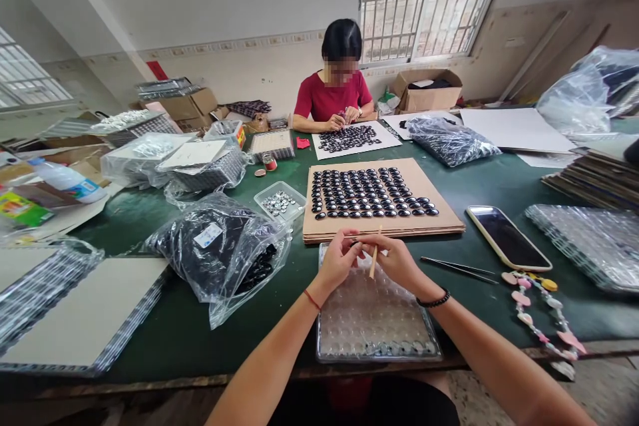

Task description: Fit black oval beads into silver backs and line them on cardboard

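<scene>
My left hand (337, 265) is closed in a pinch around a small black piece (354, 243), mostly hidden by the fingertips. My right hand (397, 265) meets it from the right, its fingers closed on a thin wooden stick (373, 263) that points down toward me. Both hands are above a transparent plastic tray (372, 326) with rows of round pockets. Just beyond them, shiny black oval pieces (357, 194) stand in rows on a stack of brown cardboard (434, 218). Tweezers (459, 268) lie right of my right hand.
At left are a plastic bag of black pieces (200, 246) and a small box of shiny bits (280, 203). A phone (508, 236) and a bead strap (524, 316) lie right. Opposite, a person in red (332, 96) handles black pieces on a white board (389, 140).
</scene>
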Demonstrator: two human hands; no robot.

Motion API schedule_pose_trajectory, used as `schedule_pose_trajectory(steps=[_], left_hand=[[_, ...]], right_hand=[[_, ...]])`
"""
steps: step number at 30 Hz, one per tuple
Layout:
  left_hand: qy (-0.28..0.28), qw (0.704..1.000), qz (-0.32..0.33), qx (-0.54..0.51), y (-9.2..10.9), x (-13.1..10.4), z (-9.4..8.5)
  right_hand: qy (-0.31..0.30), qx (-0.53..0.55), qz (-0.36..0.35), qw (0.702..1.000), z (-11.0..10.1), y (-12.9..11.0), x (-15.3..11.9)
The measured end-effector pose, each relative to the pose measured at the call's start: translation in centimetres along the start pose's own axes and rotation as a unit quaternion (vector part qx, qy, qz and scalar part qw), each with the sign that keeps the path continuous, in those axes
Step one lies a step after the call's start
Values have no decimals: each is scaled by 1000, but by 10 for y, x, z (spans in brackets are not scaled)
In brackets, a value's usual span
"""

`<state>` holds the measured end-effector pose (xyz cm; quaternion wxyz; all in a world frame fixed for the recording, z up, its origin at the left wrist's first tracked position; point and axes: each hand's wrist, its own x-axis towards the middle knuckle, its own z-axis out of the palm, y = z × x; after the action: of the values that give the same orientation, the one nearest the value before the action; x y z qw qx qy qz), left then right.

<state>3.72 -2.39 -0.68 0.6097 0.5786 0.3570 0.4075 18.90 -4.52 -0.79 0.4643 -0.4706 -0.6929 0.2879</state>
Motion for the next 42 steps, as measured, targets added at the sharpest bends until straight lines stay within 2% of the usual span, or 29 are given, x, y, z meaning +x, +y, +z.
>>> schedule_pose_trajectory(steps=[3,7,14,20,23,26,28,32,34,36,39,42], left_hand=[[11,1000,-2,-2,-1,1,0],[10,1000,6,17,0,-1,0],[-12,993,19,117,-7,-1,0],[-34,972,51,226,-7,-1,0],[-26,969,43,241,-7,0,0],[-8,972,25,231,-8,1,0],[-9,973,19,229,-8,0,0],[-52,958,22,280,-3,-3,2],[-74,949,20,305,0,-3,2],[-82,946,13,314,2,-3,2],[-85,945,5,316,4,-1,2],[-89,942,0,325,4,0,2]], right_hand=[[-39,15,11,999,-1,-2,1],[-29,28,25,999,1,0,3],[-60,26,30,997,-1,14,9],[-56,14,29,998,-8,8,10],[-51,18,33,998,-14,9,14],[-1,-16,48,999,-37,24,30],[73,-71,78,992,-64,42,48],[168,-146,141,965,-125,92,82],[178,-181,169,952,-147,115,91],[171,-202,191,945,-161,136,94],[149,-222,208,941,-168,158,92],[125,-241,207,940,-169,168,90]])
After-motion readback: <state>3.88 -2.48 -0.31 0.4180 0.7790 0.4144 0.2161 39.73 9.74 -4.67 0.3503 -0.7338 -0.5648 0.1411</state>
